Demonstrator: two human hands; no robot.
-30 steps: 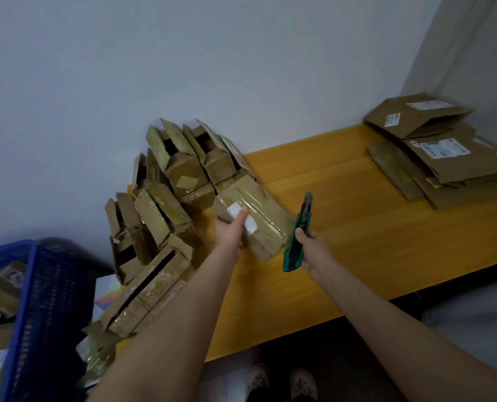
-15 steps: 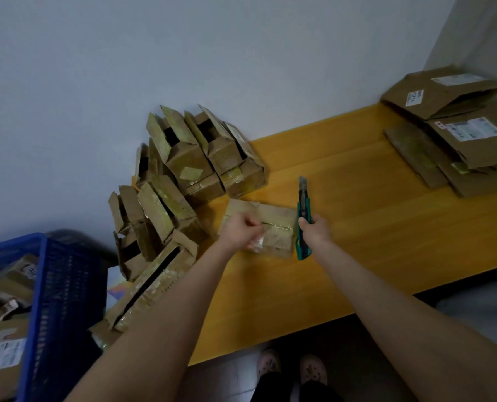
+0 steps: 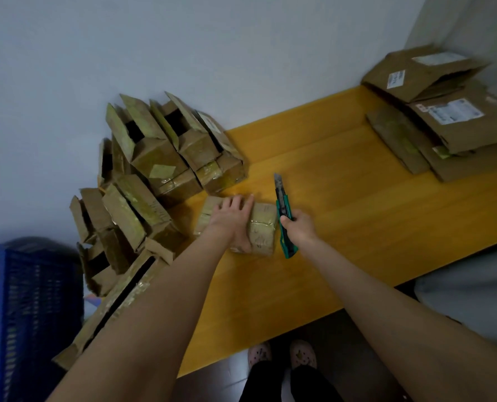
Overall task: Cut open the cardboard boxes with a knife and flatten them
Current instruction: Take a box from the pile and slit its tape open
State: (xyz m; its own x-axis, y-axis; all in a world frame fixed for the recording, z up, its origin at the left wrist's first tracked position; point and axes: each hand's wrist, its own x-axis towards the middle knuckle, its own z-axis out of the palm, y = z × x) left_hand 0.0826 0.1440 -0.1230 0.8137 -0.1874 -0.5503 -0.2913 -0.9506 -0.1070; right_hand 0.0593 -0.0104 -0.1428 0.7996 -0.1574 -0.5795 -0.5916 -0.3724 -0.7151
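A small taped cardboard box (image 3: 263, 227) lies flat on the yellow wooden table (image 3: 357, 221). My left hand (image 3: 231, 219) rests on top of it, fingers straight and spread, thumb down its near side. My right hand (image 3: 299, 230) grips a green utility knife (image 3: 283, 216) just right of the box, its blade extended and pointing away from me toward the wall. The blade is off the box.
A heap of opened cardboard boxes (image 3: 154, 175) leans against the wall at the table's left end. Flattened boxes (image 3: 444, 120) are stacked at the far right corner. A blue plastic crate (image 3: 30, 309) holding more boxes stands on the left. My feet (image 3: 282, 353) show below the table edge.
My left hand pulled the taped box off the heap and laid it flat on the table, then spread over its top. The knife came alongside the box's right edge.
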